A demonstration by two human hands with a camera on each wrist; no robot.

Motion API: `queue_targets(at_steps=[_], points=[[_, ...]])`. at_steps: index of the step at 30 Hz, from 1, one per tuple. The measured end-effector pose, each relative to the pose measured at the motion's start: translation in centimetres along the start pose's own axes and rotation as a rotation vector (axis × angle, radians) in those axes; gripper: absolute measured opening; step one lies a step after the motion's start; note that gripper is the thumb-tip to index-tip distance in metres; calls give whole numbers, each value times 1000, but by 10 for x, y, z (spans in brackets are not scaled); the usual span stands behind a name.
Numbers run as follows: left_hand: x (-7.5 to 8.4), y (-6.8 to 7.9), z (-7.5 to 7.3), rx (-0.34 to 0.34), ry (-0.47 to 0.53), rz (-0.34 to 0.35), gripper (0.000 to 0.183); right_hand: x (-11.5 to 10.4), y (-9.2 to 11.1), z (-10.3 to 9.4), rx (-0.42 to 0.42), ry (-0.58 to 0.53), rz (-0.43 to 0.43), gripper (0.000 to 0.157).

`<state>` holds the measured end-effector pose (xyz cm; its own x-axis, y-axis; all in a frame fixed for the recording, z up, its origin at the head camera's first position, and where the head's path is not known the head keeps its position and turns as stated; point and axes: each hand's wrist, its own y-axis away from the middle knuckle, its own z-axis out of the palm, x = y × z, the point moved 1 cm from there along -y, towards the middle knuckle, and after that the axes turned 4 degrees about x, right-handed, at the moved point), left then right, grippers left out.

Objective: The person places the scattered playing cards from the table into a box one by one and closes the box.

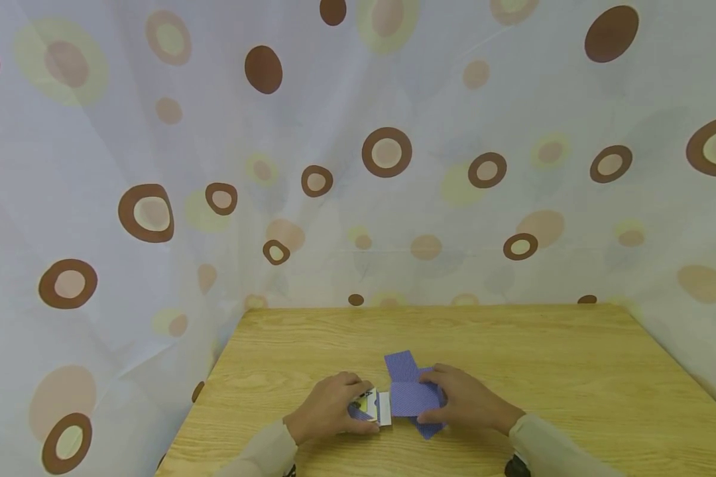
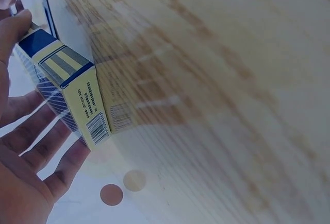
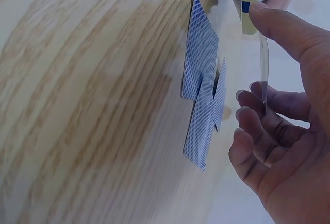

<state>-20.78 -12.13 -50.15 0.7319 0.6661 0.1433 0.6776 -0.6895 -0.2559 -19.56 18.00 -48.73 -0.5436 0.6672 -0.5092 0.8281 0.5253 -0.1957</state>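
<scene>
My left hand (image 1: 333, 407) grips a playing-card box (image 1: 366, 405). Its flap (image 1: 384, 409) stands out on the right side. In the left wrist view the box (image 2: 85, 103) shows a barcode on its end, with the thumb on one edge and the fingers along the opposite side. Between thumb and fingertips, my right hand (image 1: 462, 399) holds a blue-backed playing card (image 1: 414, 399); the right wrist view shows that card (image 3: 264, 64) nearly edge-on. Several blue-backed cards (image 3: 200, 54) lie overlapping on the table below it, partly hidden in the head view.
Both hands work above a wooden table (image 1: 298, 338) near its front edge. A white sheet with brown and yellow dots (image 1: 429, 212) hangs behind the table and along its sides.
</scene>
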Motion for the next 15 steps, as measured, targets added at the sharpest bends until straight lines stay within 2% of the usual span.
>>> queue_targets(at_steps=[15], points=[[2,0,-2,-3,-6,4,77,-4,-3,3,5,-12,-20,77]])
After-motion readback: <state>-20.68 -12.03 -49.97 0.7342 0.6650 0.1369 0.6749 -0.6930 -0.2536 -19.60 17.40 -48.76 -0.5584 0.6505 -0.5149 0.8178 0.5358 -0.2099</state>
